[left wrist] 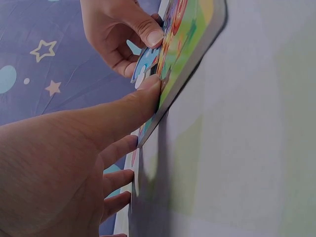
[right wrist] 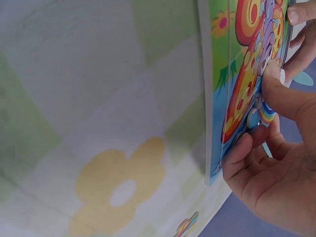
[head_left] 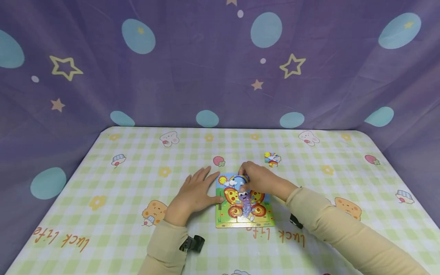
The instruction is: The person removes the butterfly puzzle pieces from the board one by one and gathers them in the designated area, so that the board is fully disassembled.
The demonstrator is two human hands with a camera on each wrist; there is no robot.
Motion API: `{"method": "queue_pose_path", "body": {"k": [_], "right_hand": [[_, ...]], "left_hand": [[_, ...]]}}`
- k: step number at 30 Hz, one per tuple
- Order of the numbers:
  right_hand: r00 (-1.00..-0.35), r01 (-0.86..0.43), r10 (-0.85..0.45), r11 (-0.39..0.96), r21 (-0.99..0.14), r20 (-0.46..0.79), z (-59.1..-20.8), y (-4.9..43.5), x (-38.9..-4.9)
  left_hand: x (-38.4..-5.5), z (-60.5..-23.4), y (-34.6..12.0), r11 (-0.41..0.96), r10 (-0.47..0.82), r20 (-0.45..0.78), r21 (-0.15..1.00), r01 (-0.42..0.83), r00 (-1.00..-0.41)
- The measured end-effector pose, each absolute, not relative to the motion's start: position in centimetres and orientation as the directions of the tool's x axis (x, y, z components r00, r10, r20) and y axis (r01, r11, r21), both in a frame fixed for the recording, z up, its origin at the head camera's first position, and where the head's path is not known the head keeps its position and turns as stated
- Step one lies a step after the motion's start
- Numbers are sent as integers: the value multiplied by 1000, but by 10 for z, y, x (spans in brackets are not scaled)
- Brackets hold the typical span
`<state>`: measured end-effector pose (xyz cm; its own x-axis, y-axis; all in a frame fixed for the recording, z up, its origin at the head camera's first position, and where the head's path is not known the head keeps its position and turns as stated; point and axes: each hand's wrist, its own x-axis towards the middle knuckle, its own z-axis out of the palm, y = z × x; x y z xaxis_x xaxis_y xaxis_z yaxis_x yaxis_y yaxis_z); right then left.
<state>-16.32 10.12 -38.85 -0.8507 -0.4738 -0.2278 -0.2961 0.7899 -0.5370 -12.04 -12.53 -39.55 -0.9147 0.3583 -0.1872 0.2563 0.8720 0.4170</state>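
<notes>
My board lies on the desk in front of me, and the butterfly on it reads as mostly there: both upper wings, both lower wings and the purple body show in place. The sun is there too, at the upper left corner. I judge the puzzle to be near its end, with the top strip the part that looks unsettled.

My right grip is clamped, thumb against fingers, on a blue piece with a rainbow printed on it. That piece is over the top middle of the board, just above the butterfly's head, and from the left wrist it looks tilted rather than lying flush, so I take it as not yet seated. My left grip has its fingers apart and clamps nothing; the thumb rests on the board's left edge, as if to steady it, while the others reach along the desk by the corner.

What seems left after this is the loose piece on the desk, well apart beyond the board's upper right. My right grip covers that corner, so I cannot tell whether a gap waits there.
</notes>
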Motion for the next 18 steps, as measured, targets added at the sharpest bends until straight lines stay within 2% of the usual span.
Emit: {"method": "queue_pose_path", "body": {"k": [12, 18], "right_hand": [[-769, -364, -618, 631, -686, -161, -389, 116, -174], [-736, -345, -655, 580, -738, -171, -391, 122, -180]], "left_hand": [[-122, -396, -124, 877, 354, -199, 410, 250, -914], [-121, -396, -125, 878, 351, -201, 410, 247, -914]]}}
